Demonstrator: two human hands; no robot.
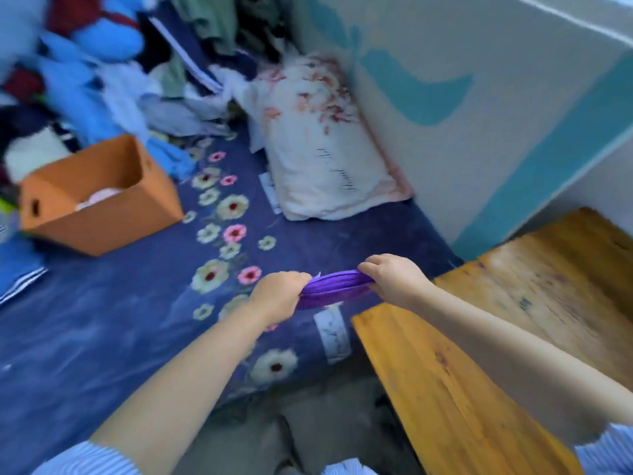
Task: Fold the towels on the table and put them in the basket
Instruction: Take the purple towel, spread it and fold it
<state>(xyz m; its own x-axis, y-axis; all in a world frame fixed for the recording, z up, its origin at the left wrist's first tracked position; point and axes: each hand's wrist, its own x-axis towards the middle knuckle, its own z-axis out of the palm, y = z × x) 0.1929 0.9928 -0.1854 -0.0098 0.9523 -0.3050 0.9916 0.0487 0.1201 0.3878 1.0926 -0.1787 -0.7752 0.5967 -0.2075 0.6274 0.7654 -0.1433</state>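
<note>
Striped sleeves [85, 457] sit nearest; beyond them a wooden table [462, 389] on the right meets a floral blue bedspread [102, 320], with the orange basket [99, 197] far left holding something pale. Between them, held over the bed's near edge, the folded purple towel [334, 286] is gripped at each end by the left hand [279, 296] and right hand [394, 279]. To finish well, both should keep the layers pinched flat and carry it level to the basket.

Basket [102, 204] left on bed [137, 320]; pillow [325, 159] behind, table [513, 320] right.
</note>
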